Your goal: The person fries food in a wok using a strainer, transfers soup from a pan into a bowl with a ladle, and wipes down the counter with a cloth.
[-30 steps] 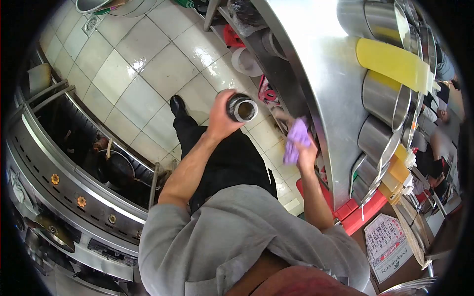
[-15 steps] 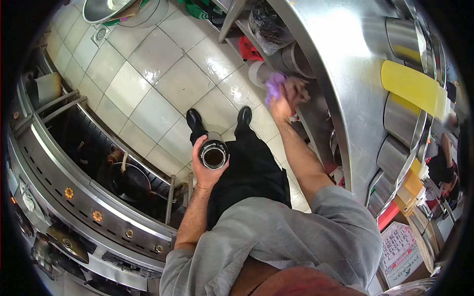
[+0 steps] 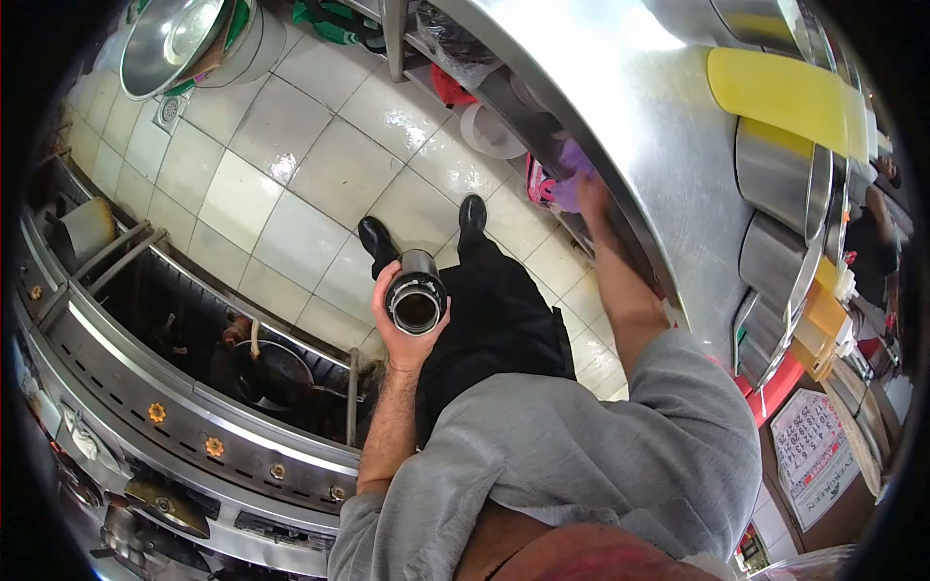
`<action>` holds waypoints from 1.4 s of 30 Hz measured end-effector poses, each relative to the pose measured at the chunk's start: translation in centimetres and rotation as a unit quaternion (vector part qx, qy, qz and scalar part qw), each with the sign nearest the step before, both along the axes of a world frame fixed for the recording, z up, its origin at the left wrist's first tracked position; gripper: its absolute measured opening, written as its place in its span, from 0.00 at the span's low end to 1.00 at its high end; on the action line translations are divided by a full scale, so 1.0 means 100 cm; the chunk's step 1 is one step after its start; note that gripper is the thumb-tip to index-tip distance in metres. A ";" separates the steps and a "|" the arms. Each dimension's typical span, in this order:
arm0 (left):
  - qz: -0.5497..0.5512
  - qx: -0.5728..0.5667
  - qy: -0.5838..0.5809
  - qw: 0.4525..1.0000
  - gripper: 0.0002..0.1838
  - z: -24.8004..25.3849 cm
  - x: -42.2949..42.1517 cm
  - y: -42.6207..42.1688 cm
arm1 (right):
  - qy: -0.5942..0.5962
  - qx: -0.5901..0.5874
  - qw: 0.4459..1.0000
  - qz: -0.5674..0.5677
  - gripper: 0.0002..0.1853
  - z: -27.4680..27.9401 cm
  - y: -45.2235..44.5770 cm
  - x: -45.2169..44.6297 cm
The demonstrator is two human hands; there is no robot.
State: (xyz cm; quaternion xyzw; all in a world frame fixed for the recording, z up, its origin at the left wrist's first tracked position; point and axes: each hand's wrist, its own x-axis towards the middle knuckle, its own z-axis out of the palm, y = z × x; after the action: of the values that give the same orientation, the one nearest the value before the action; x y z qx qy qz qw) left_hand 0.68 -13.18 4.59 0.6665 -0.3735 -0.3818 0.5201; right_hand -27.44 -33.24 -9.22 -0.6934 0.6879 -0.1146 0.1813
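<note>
My left hand [image 3: 395,334] is wrapped round a dark metal cylinder-shaped container [image 3: 418,276], with its round open mouth facing up toward me. What is inside it looks brownish and is hard to make out. On the other side, my right hand [image 3: 593,198] reaches under the edge of the steel counter [image 3: 693,194], gripping a crumpled purple cloth [image 3: 570,174]. The counter edge partly covers that hand's fingers. Touching or right beside the cloth is a pink and black package [image 3: 539,181] on the lower shelf.
A white round tub [image 3: 491,133] and a red bag [image 3: 449,87] sit at the lower shelf. Steel containers [image 3: 780,174] and a yellow piece [image 3: 775,92] line the counter. A stove [image 3: 194,387] with a pan [image 3: 276,373] stands left. A metal bowl [image 3: 174,48] is far left.
My right hand has moved with the purple cloth from beside the white tub deeper under the counter edge. The pink package has come into sight. My left hand still holds the container.
</note>
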 end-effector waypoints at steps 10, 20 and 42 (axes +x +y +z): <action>-0.089 -0.022 -0.042 0.995 0.44 0.032 -0.023 -0.005 | 0.077 0.090 0.969 -0.215 0.19 -0.025 0.092 -0.058; -0.107 -0.140 -0.058 0.983 0.47 0.190 -0.016 -0.023 | -0.344 0.259 0.894 0.123 0.27 0.191 0.118 0.023; -0.038 -0.484 -0.445 0.752 0.47 0.463 0.002 0.006 | 0.027 -0.340 0.914 0.219 0.27 0.320 0.022 0.045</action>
State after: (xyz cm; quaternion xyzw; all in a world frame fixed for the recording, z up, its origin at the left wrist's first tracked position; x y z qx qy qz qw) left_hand 0.87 -12.58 50.85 0.4053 -0.7225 0.1707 0.5335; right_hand -22.89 -31.01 22.77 -0.8490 0.4433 -0.2806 -0.0635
